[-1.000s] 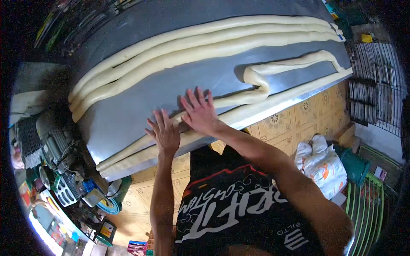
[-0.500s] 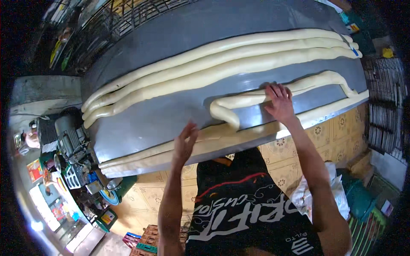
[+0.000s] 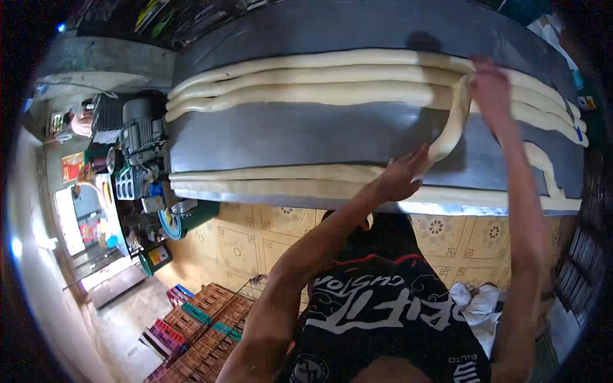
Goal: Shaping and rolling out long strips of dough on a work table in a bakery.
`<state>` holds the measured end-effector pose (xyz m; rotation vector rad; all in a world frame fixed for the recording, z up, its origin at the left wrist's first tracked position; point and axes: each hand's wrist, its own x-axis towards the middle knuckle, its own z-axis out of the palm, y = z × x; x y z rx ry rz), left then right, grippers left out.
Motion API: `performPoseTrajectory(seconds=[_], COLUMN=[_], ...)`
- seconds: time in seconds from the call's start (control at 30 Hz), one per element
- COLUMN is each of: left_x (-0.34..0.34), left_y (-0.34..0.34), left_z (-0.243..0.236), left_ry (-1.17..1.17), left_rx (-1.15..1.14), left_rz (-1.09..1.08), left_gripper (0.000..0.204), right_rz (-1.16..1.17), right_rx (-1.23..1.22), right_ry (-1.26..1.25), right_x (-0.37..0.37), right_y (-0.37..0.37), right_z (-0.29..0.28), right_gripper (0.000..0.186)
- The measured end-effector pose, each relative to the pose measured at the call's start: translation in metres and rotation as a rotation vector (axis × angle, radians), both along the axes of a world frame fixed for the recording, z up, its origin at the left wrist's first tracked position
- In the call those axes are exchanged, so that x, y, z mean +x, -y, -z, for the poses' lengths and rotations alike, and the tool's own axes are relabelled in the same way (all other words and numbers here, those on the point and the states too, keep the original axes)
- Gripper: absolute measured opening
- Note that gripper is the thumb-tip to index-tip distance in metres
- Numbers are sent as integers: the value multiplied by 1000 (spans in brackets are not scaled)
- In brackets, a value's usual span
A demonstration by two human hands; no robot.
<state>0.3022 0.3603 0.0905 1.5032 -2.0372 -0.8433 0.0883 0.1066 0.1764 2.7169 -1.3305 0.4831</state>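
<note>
A loose rope of pale dough slants up between my two hands over the grey worktop. My right hand, blurred by motion, grips its upper part above the far dough ropes. My left hand is closed around its lower part near the front edge. Three long dough ropes lie side by side across the back of the worktop. Along the near edge runs another long strip of dough. Right of my right forearm, a bent length of dough reaches down to that edge.
A grey motor stands at the worktop's left end. Brown crates are stacked on the floor at lower left. A white sack lies on the patterned tile floor. Dark stacked trays stand at the right.
My right hand has moved away from me and lifted part of the loose dough rope off the worktop. My left hand has moved right and taken hold of the dough. The view has shifted.
</note>
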Motion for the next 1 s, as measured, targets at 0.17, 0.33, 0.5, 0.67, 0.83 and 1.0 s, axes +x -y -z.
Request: performPoseTrajectory(seconds=[0.17,0.33,0.5,0.67,0.83,1.0], left_x=[126,256,267,232,243,245], left_y=[-52,-143,-146,-166,-96,-112], left_z=[11,23,23,38,52,48], left_ry=[66,331,231,597,580,463], left_rx=[-37,-221,20,-101,-49,94], left_rz=[-173,-386,-351,-245,-276,-297], left_gripper=[71,45,45,65,71,72], right_rz=[-338,-363,-256,-87,-221,-110], right_rx=[677,386,898,140,324,299], right_ry=[190,112,-112,-68,113,-14], right_x=[80,87,30,-29,209,250], right_y=[-176,-208,-178,-233,-290,-272], right_z=[80,105,32,97,64,119], right_gripper=[73,51,53,61,78,68])
